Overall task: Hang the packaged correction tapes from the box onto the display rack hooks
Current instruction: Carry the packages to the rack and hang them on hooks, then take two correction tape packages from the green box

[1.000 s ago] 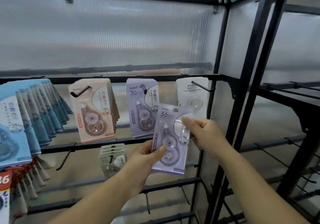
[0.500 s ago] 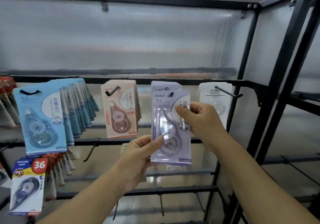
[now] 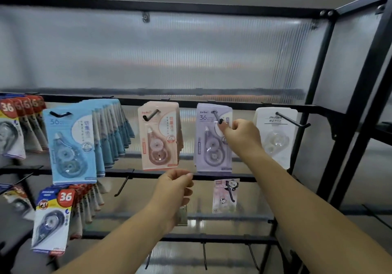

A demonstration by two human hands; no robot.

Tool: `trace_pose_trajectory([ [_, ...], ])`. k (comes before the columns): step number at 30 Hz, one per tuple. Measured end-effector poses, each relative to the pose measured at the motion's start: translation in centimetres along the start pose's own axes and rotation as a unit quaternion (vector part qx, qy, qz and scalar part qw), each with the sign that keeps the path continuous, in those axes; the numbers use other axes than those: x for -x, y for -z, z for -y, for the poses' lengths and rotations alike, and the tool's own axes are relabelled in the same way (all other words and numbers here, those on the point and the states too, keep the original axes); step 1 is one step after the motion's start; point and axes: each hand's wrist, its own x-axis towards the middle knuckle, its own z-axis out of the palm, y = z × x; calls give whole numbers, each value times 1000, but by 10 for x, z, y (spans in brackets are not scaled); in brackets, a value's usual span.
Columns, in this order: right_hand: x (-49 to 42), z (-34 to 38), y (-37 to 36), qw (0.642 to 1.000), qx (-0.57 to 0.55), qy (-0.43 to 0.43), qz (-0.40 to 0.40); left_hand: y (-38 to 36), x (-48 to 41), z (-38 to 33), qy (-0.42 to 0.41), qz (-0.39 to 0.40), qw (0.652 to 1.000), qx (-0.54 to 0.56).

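A purple packaged correction tape (image 3: 209,146) hangs on a black hook (image 3: 217,116) of the display rack's upper bar. My right hand (image 3: 241,134) is at the pack's upper right edge, with thumb and forefinger pinching the card just beside the hook's tip. My left hand (image 3: 174,186) hovers lower, in front of the middle bar, fingers loosely curled with nothing in them. The box is out of view.
Peach packs (image 3: 159,142), blue packs (image 3: 72,142) and a white pack (image 3: 275,140) hang on neighbouring hooks. Below are red-and-yellow packs (image 3: 53,220), a pink panda pack (image 3: 226,195) and several bare hooks. A black frame post (image 3: 347,125) stands at the right.
The purple pack went from both hands onto the hook. My left hand let go and dropped below it. My right hand stays on the pack's top edge.
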Motion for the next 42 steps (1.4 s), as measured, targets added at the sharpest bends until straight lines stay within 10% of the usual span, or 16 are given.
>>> trace_pose_trajectory([
  [9, 53, -20, -11, 983, -132, 73, -104, -4, 19, 13, 22, -18, 999, -15],
  [21, 156, 73, -114, 951, -116, 166, 233, 102, 102, 15, 6, -205, 978, -39],
  [42, 597, 477, -390, 664, -14, 541, 516, 604, 496, 5, -33, -628, 778, -2],
])
